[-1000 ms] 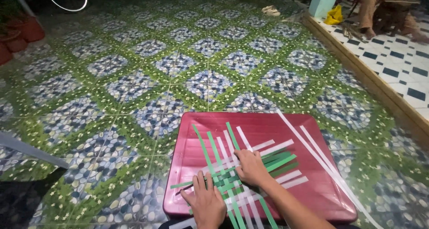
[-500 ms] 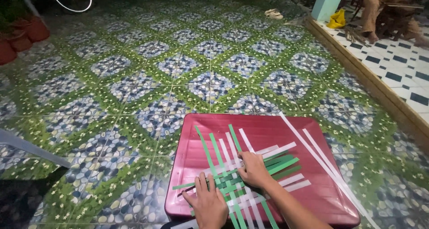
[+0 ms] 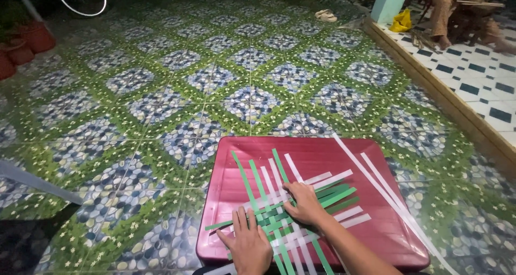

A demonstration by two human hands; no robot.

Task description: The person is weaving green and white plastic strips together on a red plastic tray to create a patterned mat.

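Left hand (image 3: 250, 246) flat, fingers spread, pressing down on the near-left part of the woven strips (image 3: 285, 213); nothing gripped. Right hand (image 3: 304, 202) lying over the middle of the weave, fingers curled onto the strips there; whether a strip is pinched between them cannot be told.

Weave resting on the red tray (image 3: 236, 183), toward its near half. Long strips running from near the hands away and slightly leftward, green and white alternating; crossing strips running left to right and rising a little to the right, free ends sticking out on both sides. Flat, narrow, ribbon-like strips, interlaced only in the middle, loose at the tips.

Loose white strips (image 3: 376, 178) lying along the tray's right side, pointing away and to the left, near ends passing over the rim.

Tray upside-down-looking, flat-topped, rounded corners, set on the patterned tile floor (image 3: 161, 103). Red pots (image 3: 32, 38) at the far left. Another person seated (image 3: 457, 12) on the raised checkered step (image 3: 484, 87) far right.
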